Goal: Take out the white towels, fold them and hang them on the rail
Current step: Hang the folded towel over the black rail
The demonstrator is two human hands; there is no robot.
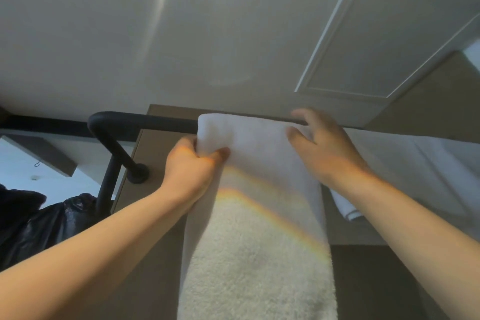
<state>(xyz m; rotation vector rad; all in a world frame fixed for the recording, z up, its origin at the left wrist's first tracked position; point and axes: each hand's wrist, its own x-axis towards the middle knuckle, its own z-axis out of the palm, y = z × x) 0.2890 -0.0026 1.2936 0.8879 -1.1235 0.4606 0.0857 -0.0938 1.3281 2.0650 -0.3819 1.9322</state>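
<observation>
The left hand [192,163], at the centre of the frame, is closed tightly around the left edge of a white towel [257,241], with the cloth bunched between the thumb and the curled fingers. The right hand [324,148], to the right of centre, is laid on the upper right part of the same towel, its fingers spread and loosely bent towards the top fold. Motion blur hides whether the cloth is gripped there or only pressed.

The towel is draped over a black rail [145,122] that runs across the middle of the frame, and its long front part hangs down to the bottom edge. At the left the rail bends downward and is fixed to a brown wall by a round mount [137,174].

A second towel [348,209], also white, is seen on the rail just to the right, partly hidden behind the right forearm. A black bin bag [39,226] lies at the lower left. Across the top a pale ceiling [207,34] is seen, with a framed panel [363,41] at the upper right.
</observation>
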